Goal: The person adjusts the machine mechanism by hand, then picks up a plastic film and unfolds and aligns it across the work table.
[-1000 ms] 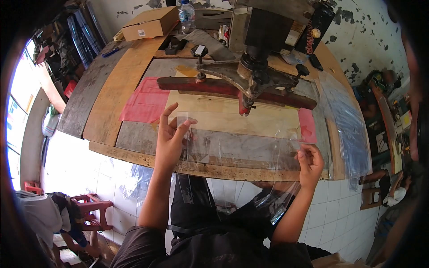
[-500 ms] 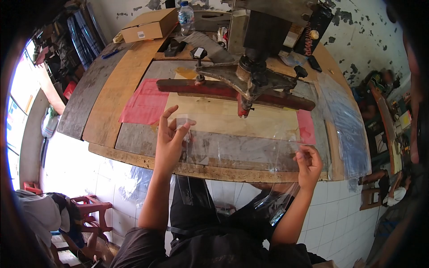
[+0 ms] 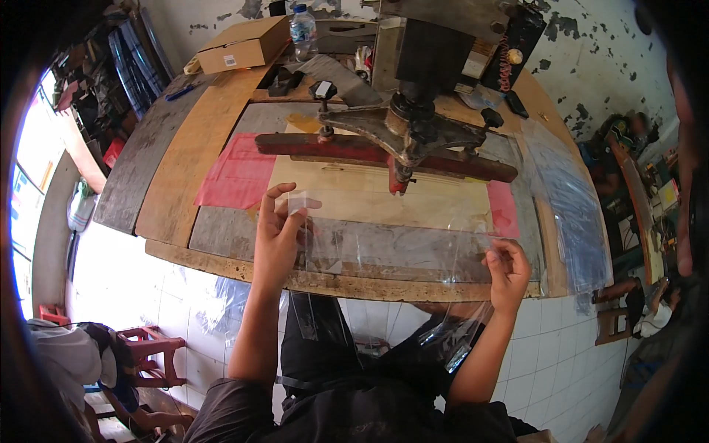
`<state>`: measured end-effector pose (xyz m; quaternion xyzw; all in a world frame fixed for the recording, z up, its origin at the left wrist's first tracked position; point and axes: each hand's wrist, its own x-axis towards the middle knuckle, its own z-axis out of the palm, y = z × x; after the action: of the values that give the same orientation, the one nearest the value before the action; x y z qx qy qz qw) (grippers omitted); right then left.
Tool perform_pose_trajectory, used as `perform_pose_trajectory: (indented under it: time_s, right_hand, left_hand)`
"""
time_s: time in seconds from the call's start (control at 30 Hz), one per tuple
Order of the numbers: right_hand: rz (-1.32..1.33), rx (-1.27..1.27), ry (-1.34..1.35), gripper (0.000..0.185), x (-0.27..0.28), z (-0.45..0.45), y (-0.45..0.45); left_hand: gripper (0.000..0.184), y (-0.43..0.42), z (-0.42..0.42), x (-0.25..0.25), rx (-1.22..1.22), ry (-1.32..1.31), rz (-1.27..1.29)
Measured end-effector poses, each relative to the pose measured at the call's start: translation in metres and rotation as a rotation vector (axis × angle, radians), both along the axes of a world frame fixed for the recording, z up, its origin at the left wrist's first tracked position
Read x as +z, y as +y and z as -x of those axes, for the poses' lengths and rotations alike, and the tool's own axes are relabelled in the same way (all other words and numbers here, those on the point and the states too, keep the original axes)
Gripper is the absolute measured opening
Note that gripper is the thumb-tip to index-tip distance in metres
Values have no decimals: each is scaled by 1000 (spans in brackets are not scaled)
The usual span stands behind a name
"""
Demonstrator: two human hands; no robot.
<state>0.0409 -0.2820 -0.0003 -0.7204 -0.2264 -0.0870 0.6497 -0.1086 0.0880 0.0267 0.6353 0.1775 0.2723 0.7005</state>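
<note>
A clear plastic sheet [image 3: 384, 247] stretches between my two hands and hangs over the table's front edge toward my lap. My left hand [image 3: 279, 236] pinches its left upper corner between thumb and fingers. At the right, my right hand [image 3: 507, 272] is closed on the other corner. Beyond the sheet lies a pale yellow board [image 3: 369, 203], with a pink sheet [image 3: 236, 173] at its left and a smaller pink piece [image 3: 502, 207] at its right. Above the board is the press head's red bar [image 3: 332, 150], carried on a metal bracket [image 3: 369, 122].
A stack of clear plastic sheets [image 3: 572, 221] lies along the table's right edge. At the back stand a cardboard box [image 3: 244, 48] and a water bottle [image 3: 303, 33]. A red stool [image 3: 151, 354] is on the floor at left. Other people sit at both sides.
My left hand has closed its fingers a little more over the sheet's corner. The right hand keeps its hold almost unmoved. The view has shifted slightly.
</note>
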Motion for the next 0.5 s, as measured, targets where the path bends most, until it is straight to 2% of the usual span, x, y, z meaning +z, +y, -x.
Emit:
perform_pose_trajectory:
  time_s: [0.17,0.23,0.33,0.5]
  right_hand:
    - [15,0,-18,23,1,1,0]
    - [-6,-2,-6,25,-1,0,0]
    - [-41,5,-1,28,-3,0,1]
    - [-33,7,22,30,2,2,0]
  left_hand:
    - [32,1,0,0,-7,-4,-3]
    - [20,0,0,0,4,-22,-9]
    - [18,-2,-1,3,46,12,-43]
    - [31,-3,2,7,64,21,-47]
